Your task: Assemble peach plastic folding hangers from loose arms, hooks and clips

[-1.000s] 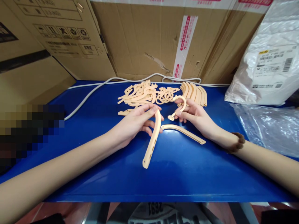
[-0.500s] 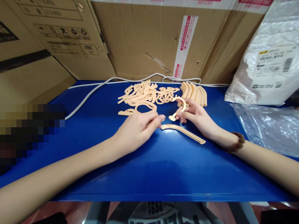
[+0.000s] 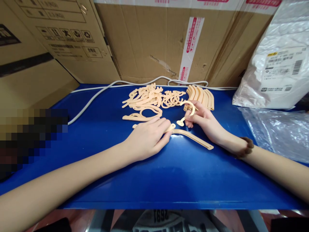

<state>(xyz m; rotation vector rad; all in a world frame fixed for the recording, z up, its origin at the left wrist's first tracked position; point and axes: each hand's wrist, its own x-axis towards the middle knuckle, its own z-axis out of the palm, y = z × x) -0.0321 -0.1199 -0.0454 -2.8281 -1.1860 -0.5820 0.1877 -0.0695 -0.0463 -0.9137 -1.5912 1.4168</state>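
A beige plastic hanger hook (image 3: 192, 109) is pinched in my right hand (image 3: 201, 115), its round flat foot pointing down and left. Under the fingers of my left hand (image 3: 151, 138) is a beige hanger arm (image 3: 170, 127); its holed end sticks out past the fingertips and its other end shows on the far side of the hand. A second hanger arm (image 3: 193, 138), long and slightly curved with a groove, lies on the blue table between my hands. Its left end touches or passes beneath the left fingertips; I cannot tell which.
Behind my hands lie a heap of hanger arms (image 3: 147, 96), a cluster of hooks (image 3: 172, 98) and a row of curved arms (image 3: 200, 96). A white cable (image 3: 96, 93) runs along the back by cardboard boxes (image 3: 154, 42). A white parcel bag (image 3: 272, 80) and clear plastic (image 3: 277, 132) are right.
My left hand has turned palm down, and a hanger arm now shows in its grip above the lying one. My right hand with the hook has shifted very slightly right.
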